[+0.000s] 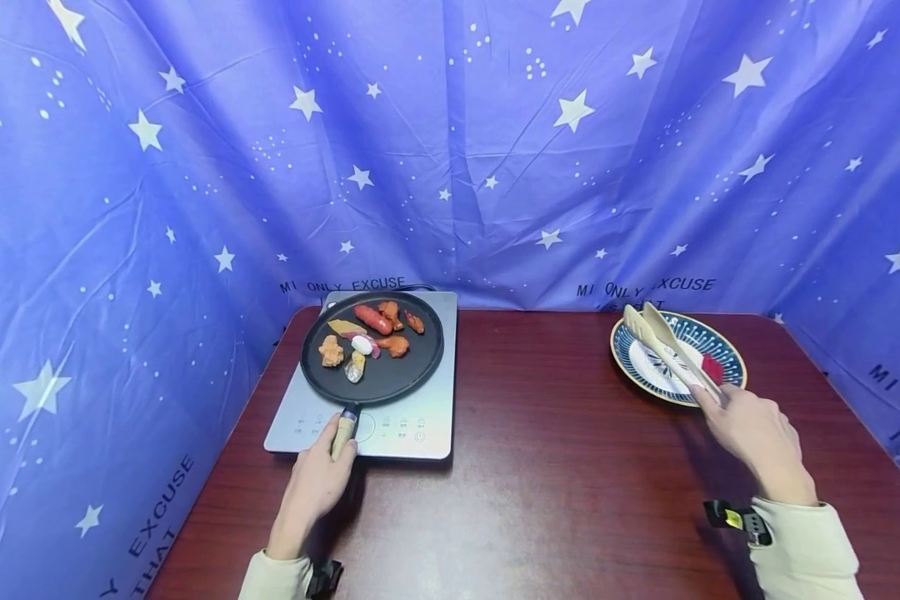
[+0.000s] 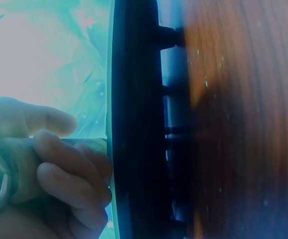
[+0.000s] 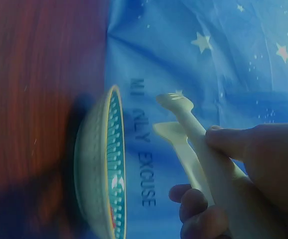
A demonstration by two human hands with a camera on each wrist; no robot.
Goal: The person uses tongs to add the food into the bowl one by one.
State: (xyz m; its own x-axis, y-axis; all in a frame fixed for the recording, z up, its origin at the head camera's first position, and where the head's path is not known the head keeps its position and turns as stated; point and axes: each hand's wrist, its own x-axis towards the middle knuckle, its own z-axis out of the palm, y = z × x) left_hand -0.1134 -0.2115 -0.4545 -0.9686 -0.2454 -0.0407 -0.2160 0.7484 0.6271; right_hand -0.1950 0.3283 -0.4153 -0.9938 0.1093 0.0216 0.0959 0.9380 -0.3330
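My left hand [image 1: 321, 473] grips the light wooden handle [image 1: 343, 435] of a flat black frying pan [image 1: 397, 386], which sits on a silver induction cooktop [image 1: 437, 417]. In the pan lie several pieces of food, among them a red sausage [image 1: 372, 319], a small drumstick [image 1: 394, 346] and a golden fried piece [image 1: 332, 351]. At the right, my right hand [image 1: 753, 429] holds pale beige tongs [image 3: 196, 142], thumb on one arm and fingers round the other. Their tips stand apart, over a patterned blue and white dish [image 1: 630, 367] with a red piece [image 1: 712, 369] in it.
A dark red wooden table [image 1: 532, 467] carries everything, with a wide stretch between cooktop and dish. Blue star-printed curtains [image 1: 450, 150] hang at the back and both sides. Beyond the cooktop's far edge shows a dark cable [image 1: 418, 287].
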